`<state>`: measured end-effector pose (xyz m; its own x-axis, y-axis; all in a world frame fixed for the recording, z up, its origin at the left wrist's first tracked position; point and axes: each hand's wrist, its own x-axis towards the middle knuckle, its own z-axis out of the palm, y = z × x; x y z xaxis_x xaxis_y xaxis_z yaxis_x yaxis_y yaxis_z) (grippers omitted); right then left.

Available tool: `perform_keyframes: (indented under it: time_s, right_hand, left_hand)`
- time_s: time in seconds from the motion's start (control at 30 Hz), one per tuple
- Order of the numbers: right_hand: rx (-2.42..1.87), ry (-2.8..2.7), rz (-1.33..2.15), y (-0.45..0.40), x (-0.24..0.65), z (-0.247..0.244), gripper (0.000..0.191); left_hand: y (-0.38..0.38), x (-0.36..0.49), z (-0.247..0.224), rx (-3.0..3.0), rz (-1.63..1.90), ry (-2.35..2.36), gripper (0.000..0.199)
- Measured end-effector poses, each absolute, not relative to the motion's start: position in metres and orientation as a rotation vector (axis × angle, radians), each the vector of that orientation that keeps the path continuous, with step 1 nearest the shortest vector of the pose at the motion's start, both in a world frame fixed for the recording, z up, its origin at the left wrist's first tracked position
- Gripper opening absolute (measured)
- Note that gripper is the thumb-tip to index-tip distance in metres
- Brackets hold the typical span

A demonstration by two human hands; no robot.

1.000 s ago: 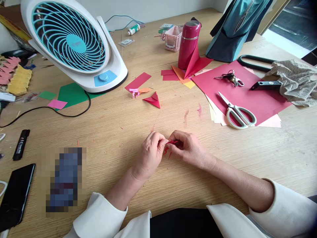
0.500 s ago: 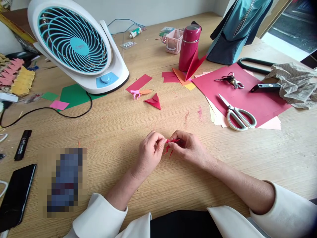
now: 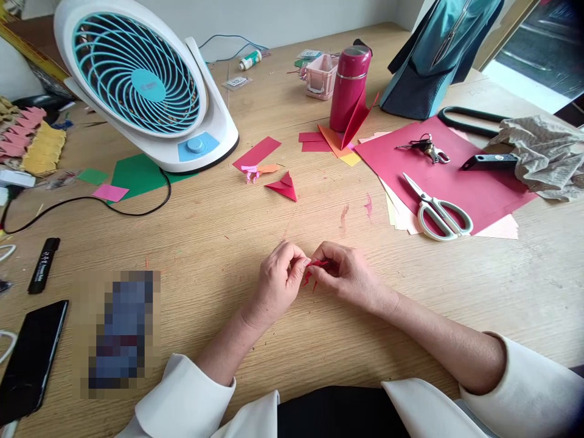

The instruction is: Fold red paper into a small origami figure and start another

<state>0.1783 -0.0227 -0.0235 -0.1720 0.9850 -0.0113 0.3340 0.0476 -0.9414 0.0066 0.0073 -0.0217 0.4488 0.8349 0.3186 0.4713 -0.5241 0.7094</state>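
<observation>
Between my hands is a small red folded paper piece (image 3: 306, 277) with thin parts hanging down. My left hand (image 3: 281, 277) pinches its left end between thumb and index finger. The right side of the piece is gripped by my right hand (image 3: 347, 275), whose fingers partly hide it. Beyond my hands, a red folded paper triangle (image 3: 285, 186) lies on the table, with a small pink and orange paper figure (image 3: 255, 171) near it. A flat red paper strip (image 3: 257, 153) lies just behind that figure.
A white fan (image 3: 219, 131) stands at the back left, a red bottle (image 3: 348, 91) at the back. White scissors (image 3: 441, 216) and keys (image 3: 426, 148) lie on red sheets (image 3: 396, 161) at the right. A marker (image 3: 44, 266) and black phone (image 3: 33, 359) lie at the left.
The red piece is tilted slightly differently between my fingers, and its hanging parts show a little less. Both hands keep their hold, nearly in the same place.
</observation>
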Motion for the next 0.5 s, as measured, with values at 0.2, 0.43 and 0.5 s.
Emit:
perform_keyframes:
  time_s: [0.2,0.43,0.5]
  right_hand:
    - [-1.318,-1.411,1.286,-0.0197,0.1780,-0.0291,0.014]
    - [-1.273,-1.402,1.322,-0.0195,0.1787,-0.0297,0.018]
    - [-1.253,-1.403,1.347,-0.0192,0.1795,-0.0286,0.019]
  left_hand:
    - [0.0060,0.0058,-0.0211,1.936,0.838,1.116,0.022]
    - [0.0066,0.0072,-0.0217,1.936,0.871,1.097,0.017]
    - [0.0074,0.0067,-0.0212,1.935,0.875,1.129,0.017]
